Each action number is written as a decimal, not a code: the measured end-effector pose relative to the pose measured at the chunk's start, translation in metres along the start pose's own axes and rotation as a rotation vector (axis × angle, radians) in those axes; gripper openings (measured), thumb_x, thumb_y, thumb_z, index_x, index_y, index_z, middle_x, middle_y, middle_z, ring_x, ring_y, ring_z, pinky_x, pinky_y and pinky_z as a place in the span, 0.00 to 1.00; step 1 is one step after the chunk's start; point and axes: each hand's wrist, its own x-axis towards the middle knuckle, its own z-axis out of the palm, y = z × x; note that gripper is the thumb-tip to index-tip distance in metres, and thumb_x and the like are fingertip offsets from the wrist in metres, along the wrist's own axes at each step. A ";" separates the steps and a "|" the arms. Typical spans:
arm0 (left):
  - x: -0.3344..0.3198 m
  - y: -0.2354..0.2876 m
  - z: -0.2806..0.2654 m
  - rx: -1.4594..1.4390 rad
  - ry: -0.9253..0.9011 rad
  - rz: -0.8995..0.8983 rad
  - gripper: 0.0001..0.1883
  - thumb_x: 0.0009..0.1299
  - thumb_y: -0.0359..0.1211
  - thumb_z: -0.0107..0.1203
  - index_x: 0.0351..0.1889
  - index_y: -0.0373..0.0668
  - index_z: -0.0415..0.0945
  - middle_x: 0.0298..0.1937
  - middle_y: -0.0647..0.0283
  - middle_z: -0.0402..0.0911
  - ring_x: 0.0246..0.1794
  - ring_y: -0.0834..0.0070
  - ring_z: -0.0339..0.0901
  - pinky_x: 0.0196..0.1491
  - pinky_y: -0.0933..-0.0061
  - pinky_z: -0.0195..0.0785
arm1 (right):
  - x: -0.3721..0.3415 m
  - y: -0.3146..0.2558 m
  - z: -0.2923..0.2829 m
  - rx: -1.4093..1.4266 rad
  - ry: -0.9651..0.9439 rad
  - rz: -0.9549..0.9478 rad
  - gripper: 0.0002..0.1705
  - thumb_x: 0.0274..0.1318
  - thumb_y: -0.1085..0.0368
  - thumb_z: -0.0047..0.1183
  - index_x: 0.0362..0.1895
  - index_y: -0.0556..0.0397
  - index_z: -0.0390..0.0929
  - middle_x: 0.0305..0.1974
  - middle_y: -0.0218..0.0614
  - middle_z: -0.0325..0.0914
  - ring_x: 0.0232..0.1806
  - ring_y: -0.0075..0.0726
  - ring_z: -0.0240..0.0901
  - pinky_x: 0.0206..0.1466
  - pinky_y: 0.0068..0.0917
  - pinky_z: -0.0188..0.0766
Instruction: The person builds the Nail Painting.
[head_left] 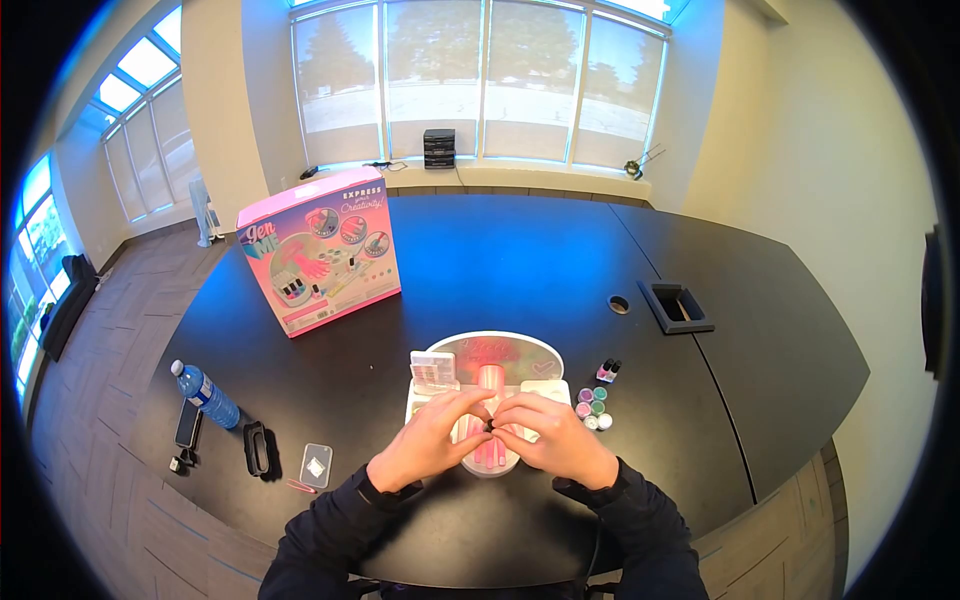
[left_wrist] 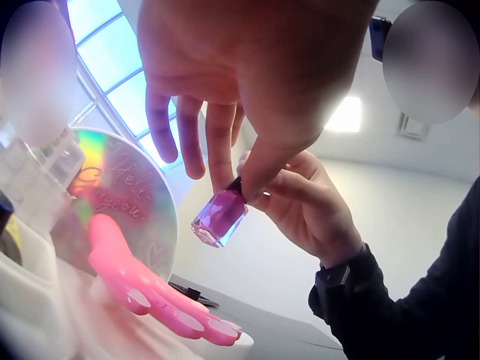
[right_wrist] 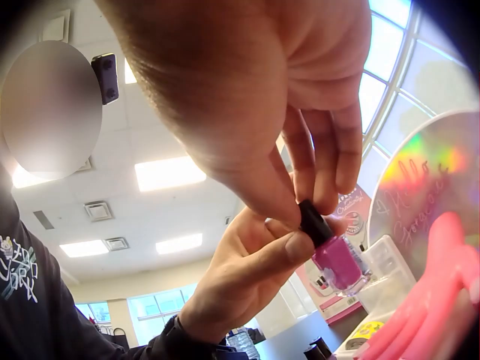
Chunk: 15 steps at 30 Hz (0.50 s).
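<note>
Over the white vanity stand point(head_left: 508, 345), both hands meet at a small nail polish bottle point(left_wrist: 223, 215) of magenta polish. It hangs tilted, black cap point(right_wrist: 315, 223) upward. My right hand point(head_left: 555, 437) pinches the cap between thumb and fingers. My left hand point(head_left: 425, 440) grips the bottle close under the cap, its thumb and finger at the neck. The other fingers of the left hand reach down loosely in the left wrist view. Below and beside the bottle, a pink model hand point(left_wrist: 142, 277) with pale nails lies fingers outward in front of the shiny "Hello Gorgeous" backboard point(right_wrist: 427, 172).
Right of the stand are two more polish bottles point(head_left: 608, 370) and several small glitter pots point(head_left: 592, 405). A pink product box point(head_left: 320, 250) stands behind, left. A water bottle point(head_left: 207, 395), a black strap-like item point(head_left: 258, 450) and a small clear case point(head_left: 315, 465) are farther left.
</note>
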 end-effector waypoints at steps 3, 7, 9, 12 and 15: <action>-0.001 0.003 -0.008 -0.002 -0.011 -0.015 0.29 0.68 0.29 0.77 0.68 0.41 0.83 0.52 0.59 0.92 0.59 0.55 0.85 0.64 0.57 0.77 | 0.000 0.001 -0.008 -0.030 0.039 0.001 0.07 0.60 0.72 0.74 0.42 0.56 0.90 0.45 0.38 0.90 0.44 0.44 0.89 0.48 0.36 0.85; -0.007 -0.003 -0.018 0.029 -0.008 -0.041 0.22 0.68 0.29 0.77 0.61 0.41 0.88 0.52 0.58 0.91 0.60 0.56 0.85 0.64 0.57 0.78 | -0.004 0.010 -0.022 -0.086 0.059 0.003 0.07 0.61 0.72 0.73 0.42 0.56 0.90 0.44 0.38 0.91 0.44 0.44 0.90 0.49 0.36 0.85; -0.010 -0.009 -0.022 0.098 0.001 -0.002 0.18 0.70 0.30 0.75 0.58 0.44 0.88 0.50 0.59 0.90 0.58 0.56 0.85 0.64 0.56 0.77 | -0.008 0.013 -0.030 -0.089 0.073 0.077 0.06 0.63 0.71 0.71 0.42 0.56 0.88 0.42 0.40 0.89 0.45 0.50 0.88 0.51 0.40 0.85; -0.017 -0.016 -0.027 0.144 -0.014 -0.027 0.18 0.70 0.31 0.75 0.57 0.43 0.88 0.51 0.59 0.90 0.58 0.56 0.85 0.63 0.56 0.77 | -0.015 0.022 -0.042 -0.137 0.095 0.152 0.06 0.63 0.71 0.71 0.42 0.56 0.88 0.43 0.40 0.90 0.45 0.50 0.89 0.51 0.40 0.85; -0.025 -0.022 -0.028 0.159 -0.006 -0.127 0.16 0.69 0.31 0.77 0.54 0.44 0.91 0.53 0.57 0.90 0.62 0.57 0.83 0.64 0.58 0.78 | -0.021 0.031 -0.053 -0.171 0.121 0.145 0.05 0.64 0.70 0.70 0.42 0.56 0.88 0.43 0.40 0.90 0.45 0.48 0.89 0.50 0.38 0.84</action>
